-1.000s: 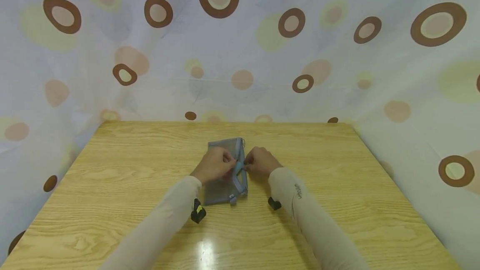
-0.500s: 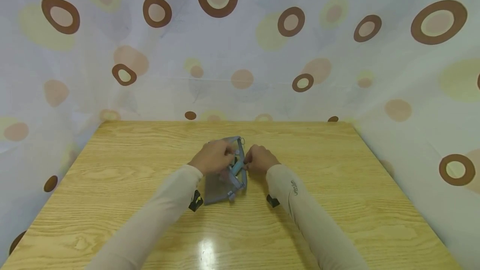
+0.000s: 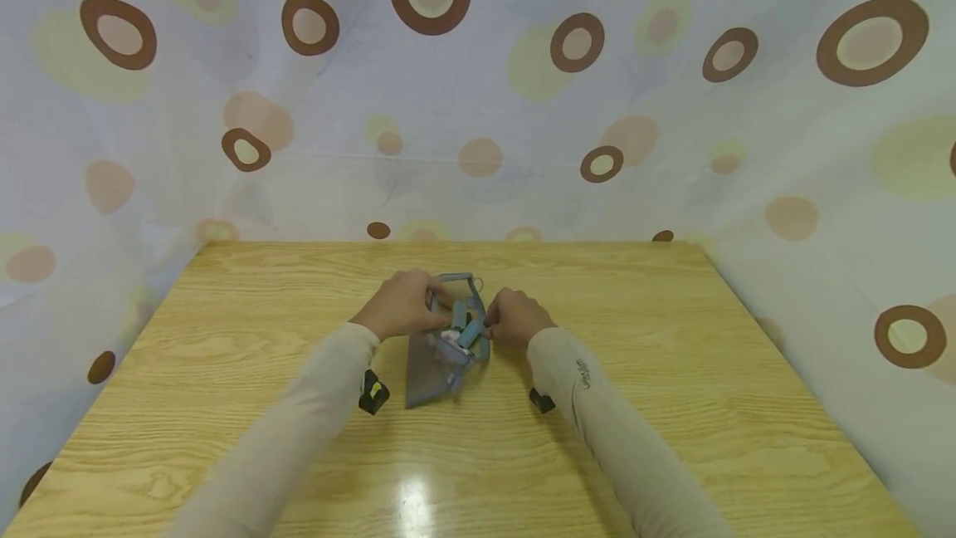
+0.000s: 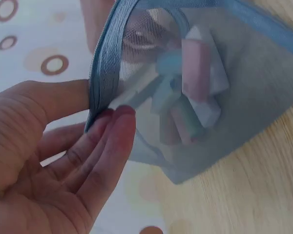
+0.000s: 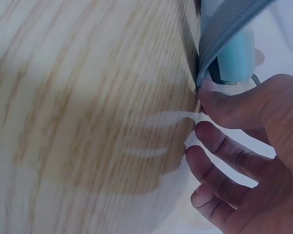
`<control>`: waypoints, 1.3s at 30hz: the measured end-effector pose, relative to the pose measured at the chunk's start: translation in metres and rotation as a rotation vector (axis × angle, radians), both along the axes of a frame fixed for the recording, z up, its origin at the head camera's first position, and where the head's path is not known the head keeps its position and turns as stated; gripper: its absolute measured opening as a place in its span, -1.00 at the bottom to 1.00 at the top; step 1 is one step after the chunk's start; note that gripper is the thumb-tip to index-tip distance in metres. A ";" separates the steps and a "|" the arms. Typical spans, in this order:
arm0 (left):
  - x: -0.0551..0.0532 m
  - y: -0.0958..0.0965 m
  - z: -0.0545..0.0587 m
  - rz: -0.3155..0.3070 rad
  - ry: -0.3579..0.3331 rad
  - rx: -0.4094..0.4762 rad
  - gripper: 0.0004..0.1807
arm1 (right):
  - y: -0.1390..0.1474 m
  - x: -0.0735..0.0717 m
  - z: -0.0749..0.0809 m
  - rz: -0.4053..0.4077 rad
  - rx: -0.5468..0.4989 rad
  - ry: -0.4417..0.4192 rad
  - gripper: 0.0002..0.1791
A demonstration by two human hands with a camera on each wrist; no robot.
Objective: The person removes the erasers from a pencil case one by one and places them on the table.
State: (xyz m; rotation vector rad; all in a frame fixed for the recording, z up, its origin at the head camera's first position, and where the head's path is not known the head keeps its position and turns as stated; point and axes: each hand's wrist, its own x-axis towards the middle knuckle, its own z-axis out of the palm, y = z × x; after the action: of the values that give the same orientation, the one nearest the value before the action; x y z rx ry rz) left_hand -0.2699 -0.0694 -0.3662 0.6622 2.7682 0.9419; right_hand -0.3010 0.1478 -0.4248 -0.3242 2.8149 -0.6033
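Observation:
A grey-blue mesh zipper pouch (image 3: pixel 426 376) lies on the table with its mouth spread, facing right. My left hand (image 3: pixel 402 304) pinches one zippered edge between thumb and fingers, the other fingertips behind the mesh. On the opposite edge, my right hand (image 3: pixel 517 319) pinches the rim with thumb and forefinger; its remaining fingers are loosely bent. Several small pastel blocks are inside; a pink block (image 4: pixel 196 68) shows through the mesh in the left wrist view. A light-blue block (image 5: pixel 237 56) sits at the mouth, just past my right thumb.
The wooden table (image 3: pixel 635 297) extends around the pouch on all sides. Behind it and along both sides hangs a white sheet with brown rings (image 3: pixel 478 90). A small metal ring (image 3: pixel 479 283) is at the pouch's far corner.
My left hand has moved left and slightly away, pulling its edge of the pouch back. The mouth has widened, and more blocks show inside. My right hand has stayed nearly in place.

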 end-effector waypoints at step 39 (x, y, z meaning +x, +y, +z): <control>0.002 -0.062 -0.066 0.001 -0.217 0.299 -0.12 | -0.002 0.001 -0.001 -0.005 0.007 0.004 -0.84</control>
State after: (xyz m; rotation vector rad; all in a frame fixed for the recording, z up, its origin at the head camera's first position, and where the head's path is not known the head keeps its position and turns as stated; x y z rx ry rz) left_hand -0.2680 -0.1316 -0.4323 0.5584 2.4636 1.3561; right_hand -0.3003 0.1462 -0.4263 -0.3177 2.8214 -0.5937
